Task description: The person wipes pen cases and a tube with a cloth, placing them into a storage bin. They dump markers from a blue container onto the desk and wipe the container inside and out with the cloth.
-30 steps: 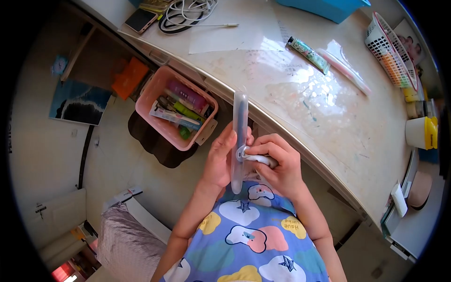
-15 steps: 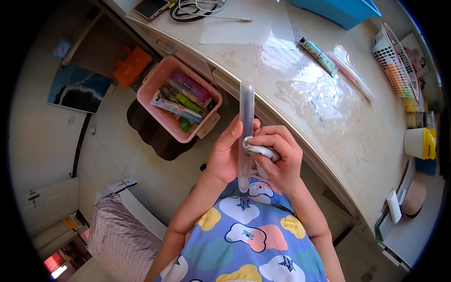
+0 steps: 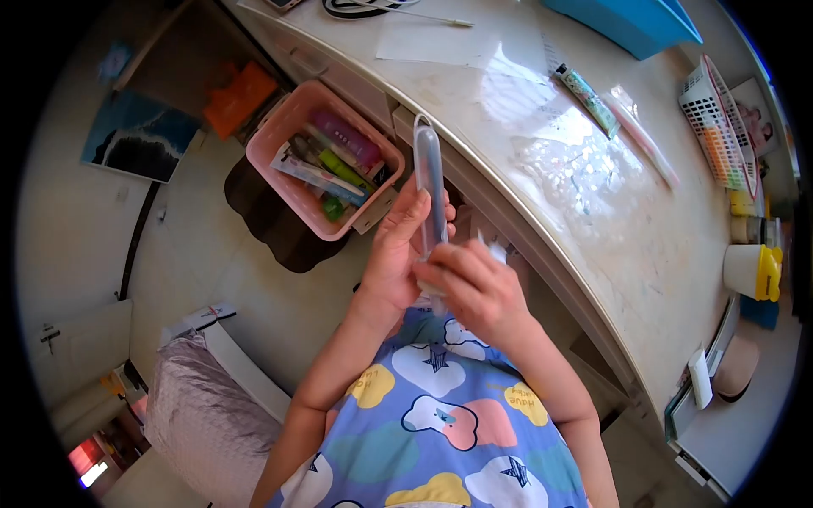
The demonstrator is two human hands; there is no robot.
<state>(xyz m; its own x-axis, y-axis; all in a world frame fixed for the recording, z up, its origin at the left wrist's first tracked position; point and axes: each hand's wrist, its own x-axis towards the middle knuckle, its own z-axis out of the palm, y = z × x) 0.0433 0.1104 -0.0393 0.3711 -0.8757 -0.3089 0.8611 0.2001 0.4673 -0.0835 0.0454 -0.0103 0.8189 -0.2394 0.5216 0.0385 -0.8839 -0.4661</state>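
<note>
The left hand [image 3: 391, 256] curls around a clear case [image 3: 430, 161] that juts toward twelve o'clock; at its four o'clock, the right hand [image 3: 476, 288], fingers bent across the case, clasps a white cloth [image 3: 494, 250].

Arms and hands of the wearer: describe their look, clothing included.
The left hand and right hand are gloveless, with no watch or bracelet visible. No sleeve shows on the left arm or right arm. The garment is periwinkle blue with yellow, white, pink and teal rounded shapes and dark stars.
</note>
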